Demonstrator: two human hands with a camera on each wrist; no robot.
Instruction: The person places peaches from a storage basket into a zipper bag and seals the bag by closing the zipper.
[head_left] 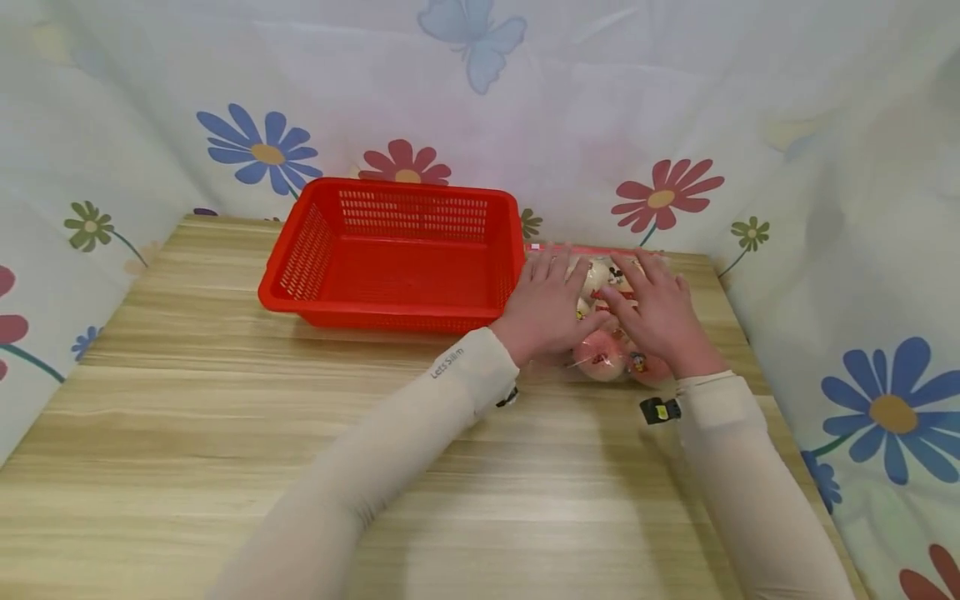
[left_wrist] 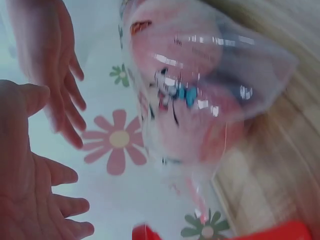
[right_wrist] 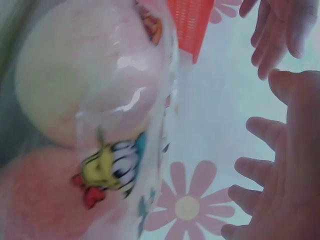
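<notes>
A clear plastic bag (head_left: pixel 600 380) with a red strip along its far edge and cartoon prints lies at the table's right back. Several round pink and cream peaches (right_wrist: pixel 85 65) fill it. Over the bag's left side my left hand (head_left: pixel 546 310) spreads its fingers forward, holding nothing. My right hand (head_left: pixel 662 312) hovers likewise above the right side, its thumb near the left one. Both wrist views show a gap between palms and bag (left_wrist: pixel 185 100). In the head view the hands hide much of the bag's middle.
A red plastic basket (head_left: pixel 397 310) with slotted walls stands just left of the bag, close to the left hand and forearm. The wood-grain table (head_left: pixel 300 450) ends at a flower-print curtain (head_left: pixel 570 108) behind and on both sides.
</notes>
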